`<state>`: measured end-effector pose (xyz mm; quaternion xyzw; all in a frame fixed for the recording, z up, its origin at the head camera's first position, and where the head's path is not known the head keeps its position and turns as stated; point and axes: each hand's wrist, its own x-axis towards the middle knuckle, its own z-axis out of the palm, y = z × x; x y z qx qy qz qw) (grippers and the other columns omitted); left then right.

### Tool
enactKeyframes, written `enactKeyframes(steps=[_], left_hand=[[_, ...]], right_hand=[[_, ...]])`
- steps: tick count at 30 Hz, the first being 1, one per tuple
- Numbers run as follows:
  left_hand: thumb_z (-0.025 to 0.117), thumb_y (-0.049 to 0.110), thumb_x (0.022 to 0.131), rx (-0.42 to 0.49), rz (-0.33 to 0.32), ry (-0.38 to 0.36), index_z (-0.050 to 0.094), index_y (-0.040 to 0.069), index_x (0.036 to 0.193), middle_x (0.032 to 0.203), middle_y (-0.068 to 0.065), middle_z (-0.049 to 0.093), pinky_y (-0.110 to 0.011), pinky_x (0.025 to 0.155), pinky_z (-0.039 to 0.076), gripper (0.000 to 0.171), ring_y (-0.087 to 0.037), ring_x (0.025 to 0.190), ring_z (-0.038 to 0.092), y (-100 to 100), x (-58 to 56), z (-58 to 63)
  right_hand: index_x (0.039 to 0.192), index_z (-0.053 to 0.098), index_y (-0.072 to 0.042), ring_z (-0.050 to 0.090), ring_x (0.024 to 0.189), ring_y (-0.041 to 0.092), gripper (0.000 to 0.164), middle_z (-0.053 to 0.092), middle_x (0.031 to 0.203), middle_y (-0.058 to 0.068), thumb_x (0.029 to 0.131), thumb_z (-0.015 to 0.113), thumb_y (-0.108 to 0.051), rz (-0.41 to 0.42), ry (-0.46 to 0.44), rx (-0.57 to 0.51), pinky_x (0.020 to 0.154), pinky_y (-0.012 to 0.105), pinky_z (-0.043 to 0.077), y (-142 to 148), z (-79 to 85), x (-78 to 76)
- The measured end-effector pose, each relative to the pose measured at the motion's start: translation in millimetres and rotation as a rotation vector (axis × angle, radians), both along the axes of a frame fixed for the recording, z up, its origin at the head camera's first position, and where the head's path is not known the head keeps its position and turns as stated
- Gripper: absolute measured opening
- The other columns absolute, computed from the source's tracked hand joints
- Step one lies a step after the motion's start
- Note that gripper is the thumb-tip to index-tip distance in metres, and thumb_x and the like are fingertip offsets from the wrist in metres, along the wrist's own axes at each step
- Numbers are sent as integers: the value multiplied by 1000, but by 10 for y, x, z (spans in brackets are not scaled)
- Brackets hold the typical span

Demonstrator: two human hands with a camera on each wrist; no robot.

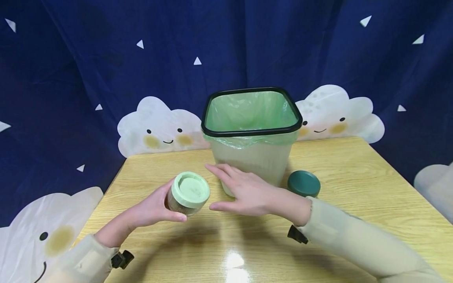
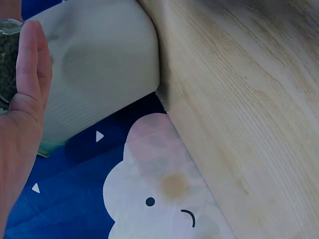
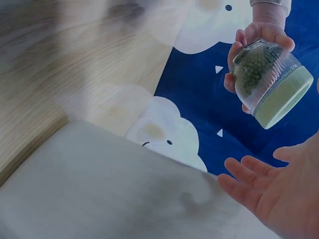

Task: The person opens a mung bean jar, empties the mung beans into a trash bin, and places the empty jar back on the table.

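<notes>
A clear jar [image 3: 256, 67] with a pale green lid [image 1: 191, 190] is gripped by my left hand [image 1: 153, 208], fingers and thumb around its side. Through the clear wall, small dark green grains show inside. In the head view the lid faces up towards me. My right hand [image 1: 249, 192] is held just right of the jar, fingers spread and holding nothing, its thumb pointing at the jar. Behind that hand stands a whitish bin [image 1: 255, 155] with a black rim and a green bag lining it.
To the right of the bin, a dark green round lid or lidded container [image 1: 303, 183] sits on the wooden table [image 1: 198, 251], partly behind my right forearm. A dark blue curtain [image 1: 226, 43] with white clouds and triangles hangs at the back and sides.
</notes>
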<state>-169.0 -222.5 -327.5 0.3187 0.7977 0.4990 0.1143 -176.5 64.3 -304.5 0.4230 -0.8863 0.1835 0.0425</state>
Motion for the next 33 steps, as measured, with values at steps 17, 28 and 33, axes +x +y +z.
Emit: enactKeyframes(steps=[17,28,33], left_hand=[[84,12,74,-43,-4,-19,38,1,140,117,-13,58,-33,88,51,81,-27,104,59,89,57,41],[85,12,74,-52,2,-7,39,1,139,116,-13,58,-34,87,51,81,-28,103,58,115,52,55],[85,9,72,-50,-12,5,40,0,138,115,-12,58,-34,87,51,81,-27,102,58,111,37,47]], right_hand=[[156,19,-19,50,122,19,89,35,149,-3,88,52,-67,25,-26,-2,88,40,49,-291,86,23],[153,29,-17,52,107,11,88,44,135,-3,86,56,-67,23,33,-5,77,30,49,-319,79,16],[147,39,-16,51,96,7,84,47,122,-5,83,63,-65,53,68,-51,72,25,47,-321,86,7]])
